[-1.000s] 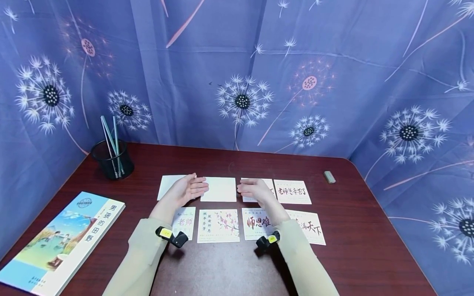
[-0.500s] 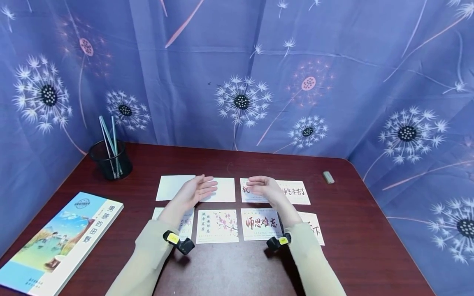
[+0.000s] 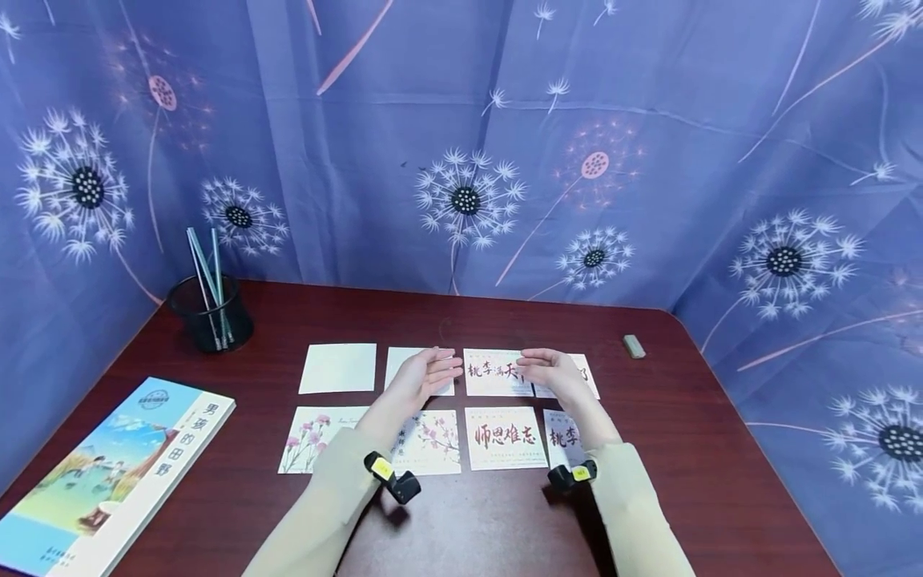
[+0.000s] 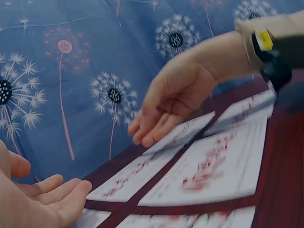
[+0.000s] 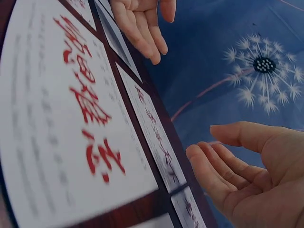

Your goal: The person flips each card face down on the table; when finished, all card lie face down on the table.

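Observation:
Two rows of cards lie flat on the table. My left hand hovers over the second blank white card of the back row, fingers extended and palm turned inward, holding nothing. My right hand is over the back-right cards, also empty, its relaxed fingers overlapping the edge of a card with red characters. In front lie a pink-flower card, a blossom-branch card, a red-calligraphy card and another lettered card. My forearms partly hide several cards. In the right wrist view, the red-calligraphy card is large.
Another blank white card lies at the back left. A black mesh pen holder with pencils stands behind a thick book on the left. A small eraser lies at the back right. A blue dandelion curtain encloses the table.
Both hands have swept to the right above the cards. The pink-flower card on the left has come out from under my left forearm. The cards stay in place.

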Tool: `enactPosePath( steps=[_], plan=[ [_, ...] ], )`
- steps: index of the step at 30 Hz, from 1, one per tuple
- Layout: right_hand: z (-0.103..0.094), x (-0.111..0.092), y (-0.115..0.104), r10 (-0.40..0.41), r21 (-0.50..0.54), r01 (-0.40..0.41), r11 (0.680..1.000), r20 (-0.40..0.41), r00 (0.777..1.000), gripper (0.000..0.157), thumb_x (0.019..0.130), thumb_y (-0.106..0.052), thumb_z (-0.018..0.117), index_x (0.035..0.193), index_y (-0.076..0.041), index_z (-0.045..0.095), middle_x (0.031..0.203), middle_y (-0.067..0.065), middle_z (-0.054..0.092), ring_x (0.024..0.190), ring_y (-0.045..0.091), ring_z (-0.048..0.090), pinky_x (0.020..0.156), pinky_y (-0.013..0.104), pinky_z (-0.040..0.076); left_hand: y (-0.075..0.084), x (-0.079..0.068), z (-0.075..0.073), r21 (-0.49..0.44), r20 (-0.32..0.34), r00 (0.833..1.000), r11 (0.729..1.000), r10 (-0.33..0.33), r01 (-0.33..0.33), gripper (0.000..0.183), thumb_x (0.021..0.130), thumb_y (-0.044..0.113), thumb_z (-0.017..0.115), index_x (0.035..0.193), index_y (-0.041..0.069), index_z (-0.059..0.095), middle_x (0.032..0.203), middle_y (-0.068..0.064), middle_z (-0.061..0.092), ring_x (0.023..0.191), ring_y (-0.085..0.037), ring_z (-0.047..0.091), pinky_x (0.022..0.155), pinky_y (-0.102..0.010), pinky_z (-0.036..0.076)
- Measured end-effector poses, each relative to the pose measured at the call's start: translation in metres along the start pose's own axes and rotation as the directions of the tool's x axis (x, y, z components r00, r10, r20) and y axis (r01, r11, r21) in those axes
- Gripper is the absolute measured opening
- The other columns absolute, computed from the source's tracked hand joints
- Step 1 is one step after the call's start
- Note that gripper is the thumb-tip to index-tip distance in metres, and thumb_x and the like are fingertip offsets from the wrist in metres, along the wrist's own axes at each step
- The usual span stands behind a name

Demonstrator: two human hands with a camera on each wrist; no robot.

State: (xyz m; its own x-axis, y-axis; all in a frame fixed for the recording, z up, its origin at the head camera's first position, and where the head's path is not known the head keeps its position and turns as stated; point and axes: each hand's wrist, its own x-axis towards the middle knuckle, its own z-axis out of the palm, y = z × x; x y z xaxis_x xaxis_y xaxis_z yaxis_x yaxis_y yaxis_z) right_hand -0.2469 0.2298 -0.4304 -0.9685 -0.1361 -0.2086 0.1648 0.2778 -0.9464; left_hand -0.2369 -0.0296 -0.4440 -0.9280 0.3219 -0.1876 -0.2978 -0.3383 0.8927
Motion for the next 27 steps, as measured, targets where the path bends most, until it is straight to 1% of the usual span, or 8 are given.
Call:
enactPosePath(
  steps=[4, 5, 9, 13, 18, 19, 25, 27],
  plan=[
    [-0.006, -0.002, 0.005, 0.006, -0.002, -0.006, 1.000, -0.029, 1.000, 0.048, 0.096, -0.005, 0.058, 0.139, 0.011, 0.043, 0.137, 0.029, 0.054, 0.110, 0.015, 0.064, 0.088, 0.016, 0.050, -0.002, 0.005, 0.009, -0.052, -0.029, 1.000, 0.999, -0.002, 0.001, 0.052, 0.107, 0.023, 0.026, 0.144, -0.013, 0.035, 0.146, -0.032, 0.042, 0.135, -0.040, 0.045, 0.116, -0.042, 0.034],
    [-0.008, -0.002, 0.006, 0.006, 0.004, -0.006, 1.000, -0.034, 0.999, 0.048, 0.096, -0.005, 0.058, 0.139, 0.011, 0.043, 0.136, 0.029, 0.053, 0.110, 0.015, 0.064, 0.087, 0.015, 0.050, -0.003, 0.007, 0.012, -0.067, -0.050, 0.999, 0.998, -0.011, 0.007, 0.052, 0.107, 0.021, 0.025, 0.145, -0.013, 0.033, 0.148, -0.033, 0.039, 0.138, -0.042, 0.041, 0.118, -0.044, 0.031],
    [-0.012, -0.002, 0.009, 0.010, 0.015, -0.009, 1.000, -0.040, 0.999, 0.049, 0.096, -0.005, 0.056, 0.140, 0.011, 0.042, 0.138, 0.030, 0.052, 0.111, 0.015, 0.063, 0.087, 0.015, 0.050, -0.003, 0.008, 0.020, -0.114, -0.081, 0.996, 0.993, -0.042, 0.033, 0.050, 0.107, 0.017, 0.023, 0.146, -0.014, 0.030, 0.149, -0.035, 0.034, 0.141, -0.044, 0.034, 0.120, -0.047, 0.026],
    [-0.015, -0.003, 0.010, 0.022, -0.002, -0.022, 1.000, -0.047, 0.999, 0.049, 0.096, -0.006, 0.057, 0.140, 0.010, 0.042, 0.139, 0.029, 0.051, 0.113, 0.016, 0.061, 0.090, 0.018, 0.050, -0.003, 0.007, 0.024, -0.098, -0.083, 0.995, 0.994, -0.058, 0.050, 0.050, 0.108, 0.018, 0.023, 0.146, -0.013, 0.030, 0.149, -0.035, 0.034, 0.141, -0.044, 0.034, 0.120, -0.047, 0.025],
    [-0.018, -0.004, 0.011, 0.008, -0.025, -0.009, 1.000, -0.035, 0.999, 0.050, 0.095, -0.004, 0.057, 0.140, 0.012, 0.041, 0.139, 0.032, 0.050, 0.123, 0.030, 0.057, 0.093, 0.021, 0.050, -0.002, 0.005, 0.022, -0.069, -0.077, 0.996, 0.997, -0.052, 0.046, 0.051, 0.108, 0.019, 0.023, 0.146, -0.013, 0.031, 0.149, -0.034, 0.034, 0.141, -0.043, 0.034, 0.120, -0.047, 0.026],
    [-0.018, -0.005, 0.011, 0.003, -0.026, -0.004, 1.000, -0.032, 0.999, 0.050, 0.095, -0.004, 0.057, 0.139, 0.013, 0.042, 0.139, 0.032, 0.050, 0.123, 0.031, 0.057, 0.092, 0.020, 0.050, -0.001, 0.005, 0.022, -0.063, -0.074, 0.996, 0.997, -0.050, 0.045, 0.051, 0.108, 0.019, 0.023, 0.146, -0.013, 0.030, 0.150, -0.034, 0.033, 0.141, -0.043, 0.034, 0.120, -0.047, 0.025],
    [-0.019, -0.006, 0.011, -0.009, 0.007, 0.009, 1.000, 0.002, 1.000, 0.051, 0.092, 0.002, 0.058, 0.138, 0.017, 0.041, 0.138, 0.035, 0.048, 0.114, 0.021, 0.063, 0.085, 0.014, 0.052, 0.004, 0.004, 0.020, -0.055, -0.050, 0.997, 0.997, -0.065, 0.062, 0.052, 0.107, 0.019, 0.025, 0.146, -0.015, 0.028, 0.152, -0.035, 0.030, 0.143, -0.044, 0.031, 0.121, -0.048, 0.022],
    [-0.018, -0.006, 0.012, -0.006, 0.015, 0.005, 1.000, 0.019, 1.000, 0.052, 0.092, 0.002, 0.058, 0.138, 0.018, 0.039, 0.139, 0.036, 0.047, 0.115, 0.022, 0.063, 0.086, 0.015, 0.053, 0.003, 0.004, 0.020, -0.047, -0.034, 0.997, 0.996, -0.076, 0.075, 0.052, 0.107, 0.019, 0.025, 0.146, -0.015, 0.027, 0.152, -0.035, 0.029, 0.143, -0.044, 0.030, 0.121, -0.049, 0.021]
  ],
)
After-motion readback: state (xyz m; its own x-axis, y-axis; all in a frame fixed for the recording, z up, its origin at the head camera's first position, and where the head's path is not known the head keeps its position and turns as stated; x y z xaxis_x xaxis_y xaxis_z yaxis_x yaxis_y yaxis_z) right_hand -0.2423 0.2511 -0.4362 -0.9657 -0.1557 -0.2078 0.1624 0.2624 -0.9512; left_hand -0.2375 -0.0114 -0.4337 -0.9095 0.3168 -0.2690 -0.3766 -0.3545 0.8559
